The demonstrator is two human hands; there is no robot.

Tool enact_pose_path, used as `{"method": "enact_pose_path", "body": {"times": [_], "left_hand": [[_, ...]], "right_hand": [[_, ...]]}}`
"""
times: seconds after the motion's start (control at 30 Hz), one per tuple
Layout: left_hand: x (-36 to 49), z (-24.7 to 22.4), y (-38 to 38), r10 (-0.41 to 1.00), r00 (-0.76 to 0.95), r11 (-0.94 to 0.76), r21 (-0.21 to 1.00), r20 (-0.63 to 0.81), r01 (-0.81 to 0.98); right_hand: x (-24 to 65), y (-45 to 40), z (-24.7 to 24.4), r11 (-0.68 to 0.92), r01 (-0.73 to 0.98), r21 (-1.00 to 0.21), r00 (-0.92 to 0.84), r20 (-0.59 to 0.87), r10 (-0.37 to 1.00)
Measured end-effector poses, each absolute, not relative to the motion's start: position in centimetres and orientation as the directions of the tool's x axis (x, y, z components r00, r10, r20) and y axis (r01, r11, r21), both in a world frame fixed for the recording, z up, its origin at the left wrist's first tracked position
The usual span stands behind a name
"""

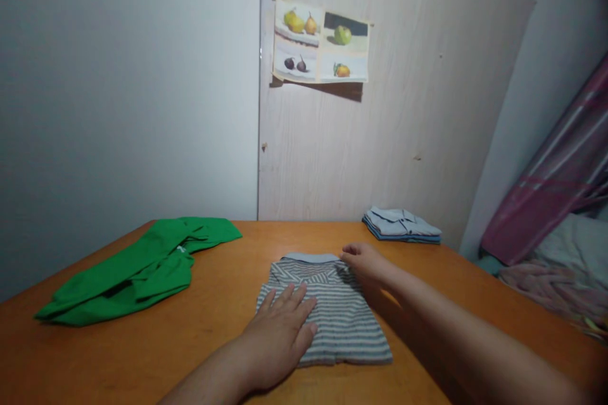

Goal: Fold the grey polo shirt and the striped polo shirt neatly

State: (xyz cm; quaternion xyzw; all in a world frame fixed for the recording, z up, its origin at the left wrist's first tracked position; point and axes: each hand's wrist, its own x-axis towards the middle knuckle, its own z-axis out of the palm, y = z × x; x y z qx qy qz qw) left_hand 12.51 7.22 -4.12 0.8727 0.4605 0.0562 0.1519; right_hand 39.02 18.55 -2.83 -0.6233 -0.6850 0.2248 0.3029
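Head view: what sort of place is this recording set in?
Most likely a bedroom or small room at home. An orange wooden table stands against the wall with a green garment and folded shirts on it, bedding lies at the right, and a fruit picture hangs on a wood panel.

Single head-worn view, forward and slightly down, close over the table (199,335), facing the wall (118,88).
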Motion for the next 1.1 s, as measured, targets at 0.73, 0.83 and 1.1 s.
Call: {"method": "enact_pose_path", "body": {"times": [0.73, 0.83, 1.1], "left_hand": [[12.4, -3.7, 6.8, 0.816, 0.577, -0.529, 0.355, -0.038, 0.771], [11.5, -3.1, 7.2, 0.790, 0.612, -0.555, 0.399, -0.021, 0.730], [6.5, -1.6, 8.7, 0.886, 0.463, -0.277, 0.788, -0.011, 0.549]], "right_hand": [[36.1, 18.5, 0.3, 0.200, 0.646, -0.737, -0.271, 0.024, 0.962], [36.5, 14.6, 0.6, 0.467, 0.542, -0.698, -0.400, 0.274, 0.874], [38.8, 4.1, -3.2, 0.694, 0.665, -0.275, -0.621, 0.313, 0.719]]}}
